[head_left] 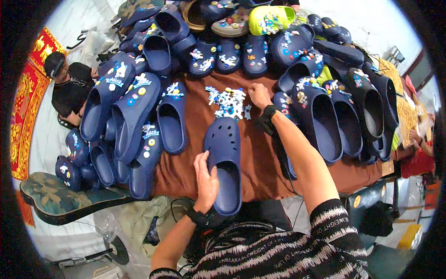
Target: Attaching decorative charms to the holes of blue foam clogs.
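A plain navy clog with holes in its toe lies in front of me, toe pointing away. My left hand grips it by the left edge, near the opening. Just beyond the toe is a pile of small white and blue shoe charms on the brown cloth. At the pile's right edge is my right hand, fingers curled together; whatever they may hold is too small to make out. One loose blue charm lies between that hand and the clog's toe.
Navy clogs with charms crowd the left side, and more clogs are stacked at right. A lime green clog sits at the back. Brown cloth covers the table. Another person is at far left; a padded seat stands nearby.
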Tool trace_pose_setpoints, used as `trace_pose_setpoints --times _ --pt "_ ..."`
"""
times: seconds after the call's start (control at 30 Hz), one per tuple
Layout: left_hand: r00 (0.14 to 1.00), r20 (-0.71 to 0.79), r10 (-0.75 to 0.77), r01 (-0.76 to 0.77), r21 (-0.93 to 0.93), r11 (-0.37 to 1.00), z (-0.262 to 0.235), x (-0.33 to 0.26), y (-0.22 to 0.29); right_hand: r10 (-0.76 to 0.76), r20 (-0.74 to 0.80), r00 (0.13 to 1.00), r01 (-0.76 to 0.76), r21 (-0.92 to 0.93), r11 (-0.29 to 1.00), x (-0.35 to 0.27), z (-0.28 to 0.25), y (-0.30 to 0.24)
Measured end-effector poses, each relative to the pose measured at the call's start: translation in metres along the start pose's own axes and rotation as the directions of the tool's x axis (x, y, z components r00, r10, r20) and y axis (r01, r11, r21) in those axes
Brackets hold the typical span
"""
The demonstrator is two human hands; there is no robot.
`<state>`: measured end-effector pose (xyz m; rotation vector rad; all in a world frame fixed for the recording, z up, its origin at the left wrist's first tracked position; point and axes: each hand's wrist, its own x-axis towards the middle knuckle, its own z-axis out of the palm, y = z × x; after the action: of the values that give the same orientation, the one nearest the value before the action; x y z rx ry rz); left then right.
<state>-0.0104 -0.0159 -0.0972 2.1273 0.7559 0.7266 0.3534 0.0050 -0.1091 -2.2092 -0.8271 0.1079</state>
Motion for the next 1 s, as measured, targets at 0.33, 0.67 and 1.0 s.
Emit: trace_pose_setpoints --times 0.33,0.67,1.0 --pt "1.0 0.009 -0.021 0.022 -0.054 0.998 0.001 0.003 0.015 -0.124 0.152 0.981 0.151 -0.178 0.972 0.015 0.02 -0.009" --pt "0.949 0.175 0.262 -0.256 -0.057 0.965 -0.004 0.034 0.004 -0.121 0.111 0.986 0.084 0.294 0.952 0.012 0.006 -0.012" --pt "0.957 0.106 0.271 -0.262 -0.088 0.961 0.003 0.028 -0.003 -0.042 0.734 0.677 -0.642 0.619 0.452 -0.065 -0.037 -0.028"
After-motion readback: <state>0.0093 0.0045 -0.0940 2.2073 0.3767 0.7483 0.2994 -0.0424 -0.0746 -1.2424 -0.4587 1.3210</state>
